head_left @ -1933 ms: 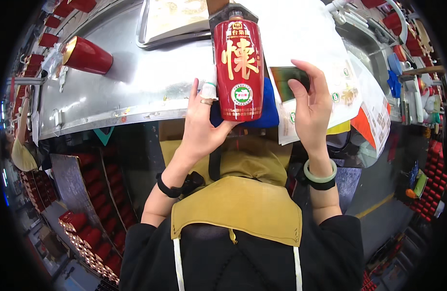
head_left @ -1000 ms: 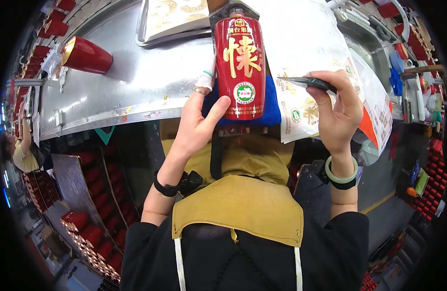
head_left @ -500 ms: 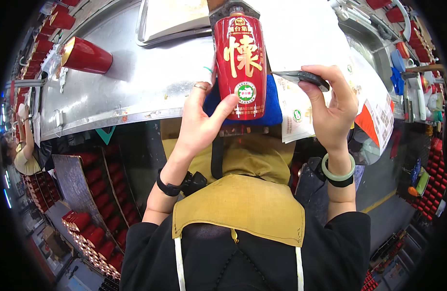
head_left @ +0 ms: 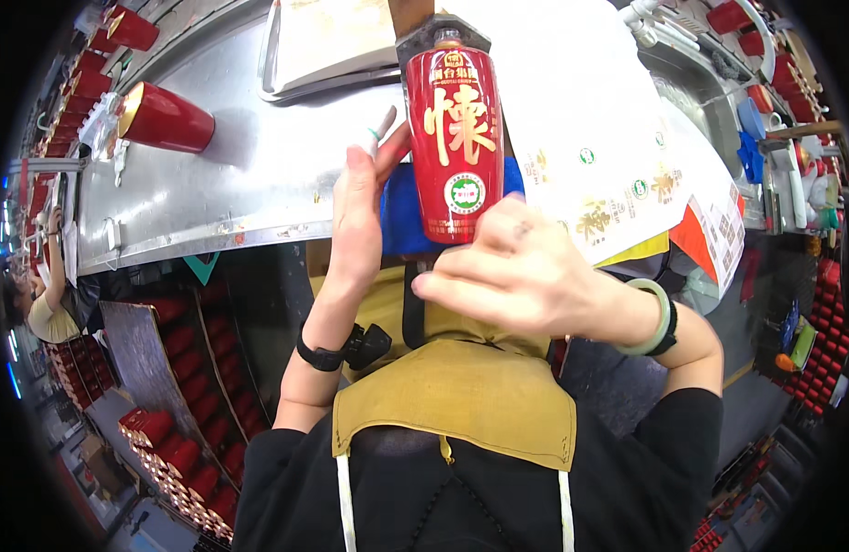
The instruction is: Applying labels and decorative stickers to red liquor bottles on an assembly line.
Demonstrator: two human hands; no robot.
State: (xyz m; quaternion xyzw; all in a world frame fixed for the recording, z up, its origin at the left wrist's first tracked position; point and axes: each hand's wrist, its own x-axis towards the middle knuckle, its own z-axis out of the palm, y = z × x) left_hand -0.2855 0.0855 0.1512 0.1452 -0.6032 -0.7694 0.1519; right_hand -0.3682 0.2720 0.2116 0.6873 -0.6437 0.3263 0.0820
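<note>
A red bottle with gold lettering and a round green-and-white emblem lies on a blue cloth, its neck pointing away from me. My left hand is open beside the bottle's left side, fingers stretched out; whether they touch it I cannot tell. Something white with a green edge shows at its fingers. Across the bottle's lower right corner, my right hand is closed with its fingers curled. What it holds, if anything, is hidden. The dark-handled blade seen earlier does not show now.
A dark angular holder surrounds the bottle's neck end. White printed sheets spread to the right. Another red bottle-like vessel lies on the metal table at left, and a metal tray sits behind. A person is at far left.
My right hand has swung left and nearer to me, below the bottle's right corner, and the blade has gone from sight. My left hand has let go of the bottle, fingers straightened. The bottle sits slightly nearer.
</note>
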